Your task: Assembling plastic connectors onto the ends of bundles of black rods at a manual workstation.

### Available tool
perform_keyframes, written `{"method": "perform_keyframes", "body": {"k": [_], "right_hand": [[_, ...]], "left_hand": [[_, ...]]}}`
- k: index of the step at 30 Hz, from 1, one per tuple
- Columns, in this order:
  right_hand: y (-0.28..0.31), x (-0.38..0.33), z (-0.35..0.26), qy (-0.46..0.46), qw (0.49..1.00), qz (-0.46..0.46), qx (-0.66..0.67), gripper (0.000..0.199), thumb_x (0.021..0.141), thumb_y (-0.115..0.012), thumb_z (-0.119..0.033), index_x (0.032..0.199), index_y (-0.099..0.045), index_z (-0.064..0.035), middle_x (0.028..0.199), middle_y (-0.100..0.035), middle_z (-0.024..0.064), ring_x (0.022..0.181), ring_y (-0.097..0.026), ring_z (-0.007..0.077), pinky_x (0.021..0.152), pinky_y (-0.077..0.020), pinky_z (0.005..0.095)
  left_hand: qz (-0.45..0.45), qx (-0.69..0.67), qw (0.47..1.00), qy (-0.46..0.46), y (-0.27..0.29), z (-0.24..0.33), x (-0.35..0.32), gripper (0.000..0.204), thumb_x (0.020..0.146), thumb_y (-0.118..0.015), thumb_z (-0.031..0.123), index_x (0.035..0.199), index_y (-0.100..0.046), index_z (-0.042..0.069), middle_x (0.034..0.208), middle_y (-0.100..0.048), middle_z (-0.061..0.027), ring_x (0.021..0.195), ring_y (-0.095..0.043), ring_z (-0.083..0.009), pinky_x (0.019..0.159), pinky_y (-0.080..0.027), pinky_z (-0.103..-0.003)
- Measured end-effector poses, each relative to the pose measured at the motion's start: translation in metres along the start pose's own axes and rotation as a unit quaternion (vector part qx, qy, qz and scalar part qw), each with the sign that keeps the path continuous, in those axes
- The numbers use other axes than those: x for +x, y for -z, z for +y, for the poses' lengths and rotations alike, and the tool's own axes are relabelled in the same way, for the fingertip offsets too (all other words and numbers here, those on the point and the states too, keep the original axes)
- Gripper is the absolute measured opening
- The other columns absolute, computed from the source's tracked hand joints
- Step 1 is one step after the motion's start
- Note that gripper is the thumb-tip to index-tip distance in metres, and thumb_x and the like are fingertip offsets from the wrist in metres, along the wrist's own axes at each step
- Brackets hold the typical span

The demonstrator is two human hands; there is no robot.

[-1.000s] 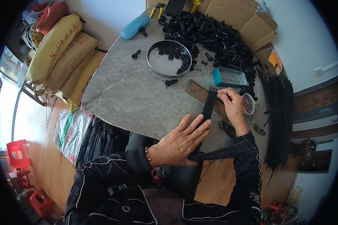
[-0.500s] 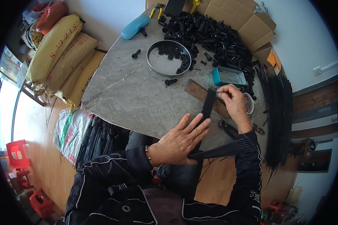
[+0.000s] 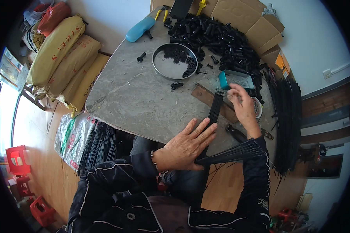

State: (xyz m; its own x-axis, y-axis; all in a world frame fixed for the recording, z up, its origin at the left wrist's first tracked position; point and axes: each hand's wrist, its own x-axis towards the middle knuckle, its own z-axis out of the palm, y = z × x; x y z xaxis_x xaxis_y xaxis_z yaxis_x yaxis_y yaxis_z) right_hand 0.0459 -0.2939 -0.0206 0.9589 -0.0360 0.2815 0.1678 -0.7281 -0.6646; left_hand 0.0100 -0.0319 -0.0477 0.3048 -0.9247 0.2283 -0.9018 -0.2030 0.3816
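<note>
– So, quick q: how's your L hand (image 3: 184, 149) sitting?
– Palm down, open flat, fingers a bit spread & pointing up-R. Fingertips rest on the black bundle (image 3: 215, 106), thumb out toward the near edge of the worktop (image 3: 132, 101). What's under your palm is hidden.
– And your R hand (image 3: 243, 106)?
– Raised beside the bundle's far end, wrist bent, fingers half-curled w/ thumb close to the index. Partly open; can't tell if you've got anything tiny pinched there. Your fingertips overlap the near edge of the teal box (image 3: 223, 80) in view.
– Bundle pos?
– Slanting btwn your hands, far end across the rusty bar (image 3: 201, 93). It's thin, straight, matte black strands, packed tight, tips slightly splayed. A second spread, the black fan (image 3: 233, 154), runs from by your L thumb to your R sleeve (image 3: 256, 163), narrow end at your thumb.
– Materials round you?
– Worktop's grey, stone-look, w/ pale veins. Bar's flat, brown, rough. Teal box is rectangular, w/ fine pale slivers inside. Round pan (image 3: 155, 68) has a shiny metal rim & small black bits. Behind: a heap of glossy black tubular parts (image 3: 210, 35), plus folded brown cardboard (image 3: 237, 13).
</note>
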Motion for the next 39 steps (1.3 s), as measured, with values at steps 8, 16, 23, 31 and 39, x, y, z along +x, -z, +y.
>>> {"method": "perform_keyframes", "body": {"k": [8, 16, 23, 31, 39], "right_hand": [[0.024, -0.014, 0.002, -0.025, 0.994, -0.043, -0.096, 0.011, 0.08, -0.063, -0.002, 0.09, -0.067, -0.0003, 0.084, -0.065, 0.0082, 0.075, -0.061, 0.0202, 0.07, -0.0466, 0.0301], [0.032, -0.003, 0.001, 0.014, 0.994, -0.06, -0.093, 0.008, 0.075, -0.067, 0.001, 0.082, -0.067, -0.0001, 0.081, -0.063, 0.0058, 0.071, -0.059, 0.0181, 0.065, -0.0456, 0.0296], [0.027, -0.002, -0.003, -0.037, 0.992, -0.086, -0.081, 0.01, 0.076, -0.065, 0.003, 0.085, -0.064, 0.0011, 0.079, -0.059, 0.0033, 0.07, -0.055, 0.0121, 0.064, -0.0431, 0.0261], [0.028, 0.001, -0.005, -0.015, 0.989, -0.117, -0.089, 0.009, 0.082, -0.059, -0.001, 0.089, -0.063, 0.0018, 0.083, -0.062, 0.0082, 0.077, -0.062, 0.0202, 0.069, -0.0474, 0.0296], [0.018, 0.009, -0.013, -0.004, 0.984, -0.121, -0.128, 0.013, 0.086, -0.057, -0.007, 0.091, -0.064, 0.0027, 0.085, -0.065, 0.0101, 0.079, -0.063, 0.0217, 0.072, -0.0483, 0.031]], "left_hand": [[0.002, 0.004, 1.0, -0.001, 0.001, 0.001, 0.0, 0.101, 0.068, -0.069, 0.062, 0.141, -0.037, -0.001, 0.155, -0.019, -0.0181, 0.145, -0.013, -0.0349, 0.116, -0.012, -0.052], [-0.005, -0.002, 1.0, -0.001, 0.0, 0.002, 0.001, 0.101, 0.069, -0.068, 0.062, 0.142, -0.036, -0.001, 0.155, -0.017, -0.0178, 0.145, -0.011, -0.0348, 0.116, -0.01, -0.052], [-0.004, -0.011, 1.0, 0.002, -0.001, 0.002, 0.001, 0.102, 0.069, -0.068, 0.063, 0.142, -0.036, 0.0, 0.155, -0.017, -0.0177, 0.145, -0.01, -0.0349, 0.116, -0.008, -0.054], [-0.007, 0.013, 1.0, 0.0, 0.0, 0.003, 0.001, 0.103, 0.069, -0.066, 0.066, 0.143, -0.036, 0.001, 0.155, -0.017, -0.0177, 0.145, -0.01, -0.0344, 0.115, -0.007, -0.056], [-0.009, 0.014, 1.0, 0.006, 0.001, 0.003, -0.001, 0.103, 0.069, -0.066, 0.066, 0.143, -0.035, 0.001, 0.155, -0.018, -0.0173, 0.145, -0.011, -0.0341, 0.115, -0.008, -0.055]]}}
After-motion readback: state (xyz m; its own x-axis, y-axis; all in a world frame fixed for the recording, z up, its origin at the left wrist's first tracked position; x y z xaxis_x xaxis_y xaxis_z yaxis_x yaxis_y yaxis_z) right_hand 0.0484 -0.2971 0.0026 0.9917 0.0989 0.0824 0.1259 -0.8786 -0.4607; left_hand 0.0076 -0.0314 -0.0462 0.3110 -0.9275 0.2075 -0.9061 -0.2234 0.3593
